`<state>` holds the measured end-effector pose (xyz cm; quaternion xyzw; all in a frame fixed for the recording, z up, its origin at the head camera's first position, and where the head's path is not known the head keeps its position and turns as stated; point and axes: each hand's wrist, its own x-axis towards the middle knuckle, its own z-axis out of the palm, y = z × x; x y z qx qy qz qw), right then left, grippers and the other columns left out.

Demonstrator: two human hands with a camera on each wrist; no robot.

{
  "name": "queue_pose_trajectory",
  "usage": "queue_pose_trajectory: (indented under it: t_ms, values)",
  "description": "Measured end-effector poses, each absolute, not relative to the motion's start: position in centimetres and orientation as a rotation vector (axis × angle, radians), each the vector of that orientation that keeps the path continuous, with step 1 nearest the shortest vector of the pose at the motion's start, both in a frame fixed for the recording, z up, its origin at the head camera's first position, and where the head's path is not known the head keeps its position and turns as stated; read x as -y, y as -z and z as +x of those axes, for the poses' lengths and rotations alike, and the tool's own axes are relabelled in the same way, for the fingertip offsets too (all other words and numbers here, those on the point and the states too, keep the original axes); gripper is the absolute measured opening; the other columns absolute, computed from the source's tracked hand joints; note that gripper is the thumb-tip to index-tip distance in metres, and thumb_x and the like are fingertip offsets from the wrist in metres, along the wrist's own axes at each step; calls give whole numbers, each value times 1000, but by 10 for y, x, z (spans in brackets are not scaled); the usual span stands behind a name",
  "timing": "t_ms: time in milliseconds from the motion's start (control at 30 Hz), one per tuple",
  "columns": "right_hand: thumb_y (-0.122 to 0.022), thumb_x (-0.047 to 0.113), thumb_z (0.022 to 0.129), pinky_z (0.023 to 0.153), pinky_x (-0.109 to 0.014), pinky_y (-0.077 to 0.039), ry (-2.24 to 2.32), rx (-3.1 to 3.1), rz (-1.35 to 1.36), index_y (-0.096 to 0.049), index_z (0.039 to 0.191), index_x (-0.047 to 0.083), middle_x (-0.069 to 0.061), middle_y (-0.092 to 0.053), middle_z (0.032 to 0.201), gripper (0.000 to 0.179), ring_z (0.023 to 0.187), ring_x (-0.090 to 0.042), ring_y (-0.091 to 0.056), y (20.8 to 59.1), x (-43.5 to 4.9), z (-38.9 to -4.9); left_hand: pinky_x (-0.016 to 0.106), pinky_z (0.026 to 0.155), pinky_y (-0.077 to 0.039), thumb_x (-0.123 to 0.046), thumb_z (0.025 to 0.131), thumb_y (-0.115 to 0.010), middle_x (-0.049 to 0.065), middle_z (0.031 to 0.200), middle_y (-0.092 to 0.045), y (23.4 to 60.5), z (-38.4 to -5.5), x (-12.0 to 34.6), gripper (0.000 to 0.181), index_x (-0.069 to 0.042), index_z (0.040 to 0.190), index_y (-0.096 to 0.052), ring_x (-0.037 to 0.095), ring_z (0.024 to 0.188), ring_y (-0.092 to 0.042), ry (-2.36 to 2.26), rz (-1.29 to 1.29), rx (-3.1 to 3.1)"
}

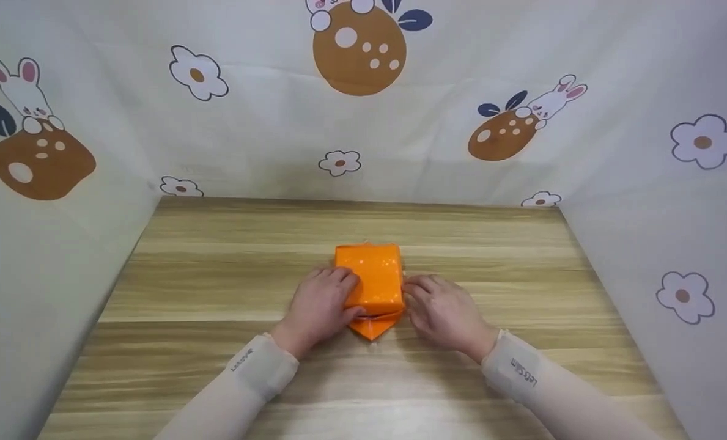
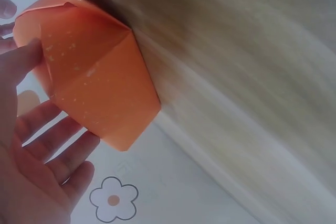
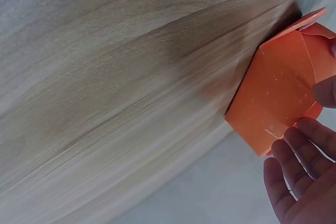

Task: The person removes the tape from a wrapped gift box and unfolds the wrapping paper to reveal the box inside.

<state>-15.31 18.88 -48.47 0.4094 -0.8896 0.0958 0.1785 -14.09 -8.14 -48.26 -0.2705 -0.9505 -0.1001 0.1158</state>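
An orange paper-wrapped box (image 1: 372,278) with pale specks lies on the wooden table. At its near end a pointed paper flap (image 1: 372,329) sticks out toward me. My left hand (image 1: 321,304) rests along the left side, fingertips over the top edge and thumb at the near corner. On the right side, my right hand (image 1: 447,310) touches the box with its fingertips. The left wrist view shows the left thumb (image 2: 26,59) pressing the paper at the folded end. In the right wrist view the right thumb (image 3: 325,92) lies against the creased near end, its fingers fairly straight.
The wood-grain table (image 1: 216,244) runs back to a pale cloth wall (image 1: 265,122) printed with rabbits, fruit and flowers. Similar cloth closes off the left and right sides. Pale cuffs (image 1: 265,365) cover both wrists.
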Motion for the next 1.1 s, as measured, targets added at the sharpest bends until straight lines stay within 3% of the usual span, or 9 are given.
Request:
queue_pose_trajectory:
  t_ms: [367,667,867,1000,1100]
  values:
    - [-67,20,90,100,-43,-46,-298,2592,1180,-64,128,9,-6,-59,134,40,117,-23,-57,480,-184,-155,50,108,-38,-43,95,-65,11,130,-58,487,-135,90,53,-8,134,-56,31,119,-57,448,-760,2791]
    - [-69,23,90,102,-44,-45,-267,2611,1219,-64,133,16,-5,-60,133,43,120,-24,-56,482,-177,-155,48,101,-46,-38,99,-60,11,142,-50,491,-130,103,59,-12,148,-42,31,122,-55,519,-710,2753]
    - [-69,20,90,102,-45,-45,-244,2572,1253,-68,129,16,-8,-60,130,39,117,-26,-57,483,-174,-156,50,106,-40,-23,97,-62,8,161,-27,488,-128,102,68,-20,157,-31,29,138,-39,367,-787,2637]
    - [-71,20,90,103,-43,-45,-231,2566,1260,-68,128,13,-7,-60,131,38,118,-25,-58,482,-172,-156,51,113,-30,-21,97,-59,7,165,-17,482,-128,100,61,-18,154,-38,27,147,-25,202,-877,2594]
    - [-71,19,89,104,-42,-44,-230,2575,1261,-69,127,12,-6,-61,132,38,119,-24,-58,479,-169,-155,49,115,-28,-25,94,-62,9,161,-28,476,-128,100,54,-12,145,-51,26,146,-27,158,-906,2575]
